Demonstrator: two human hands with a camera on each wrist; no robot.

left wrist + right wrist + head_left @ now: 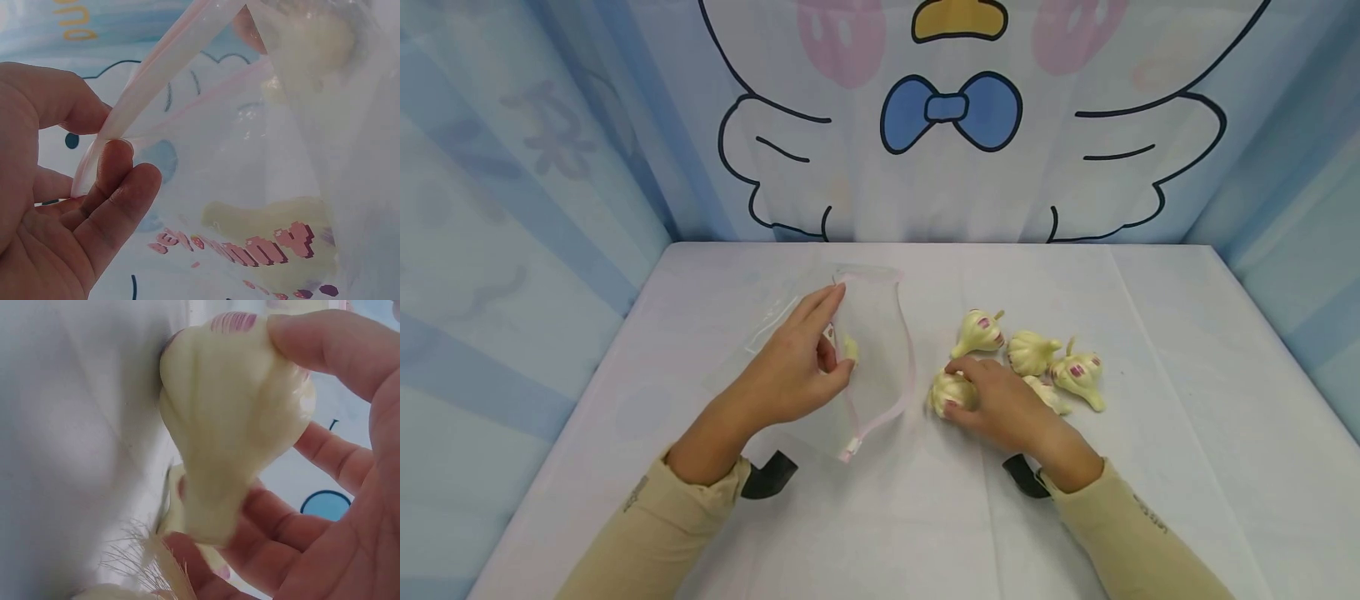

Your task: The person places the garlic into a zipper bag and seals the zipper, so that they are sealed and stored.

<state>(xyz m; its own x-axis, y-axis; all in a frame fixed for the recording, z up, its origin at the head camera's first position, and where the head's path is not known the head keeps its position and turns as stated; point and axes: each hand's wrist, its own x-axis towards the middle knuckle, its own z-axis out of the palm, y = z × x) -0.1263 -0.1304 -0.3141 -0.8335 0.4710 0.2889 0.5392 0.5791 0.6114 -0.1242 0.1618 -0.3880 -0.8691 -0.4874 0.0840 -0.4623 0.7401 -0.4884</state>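
A clear zip bag [880, 367] with a pink-edged mouth lies left of centre. My left hand [793, 358] pinches its edge between thumb and fingers, as the left wrist view shows, and holds the mouth apart. Through the plastic, in that view, a pale yellow garlic bulb [275, 225] shows behind red lettering. To the right of the bag, my right hand [1000, 408] grips another garlic bulb [231, 406] between thumb and fingers. In the right wrist view its stem points down and its side is close to the white tabletop.
Several more garlic bulbs [1032, 352] with purple marks lie in a cluster beyond and beside the right hand. The table [880, 533] is covered in white cloth. A curtain [951, 192] with a cartoon print hangs behind it, and blue curtains flank both sides.
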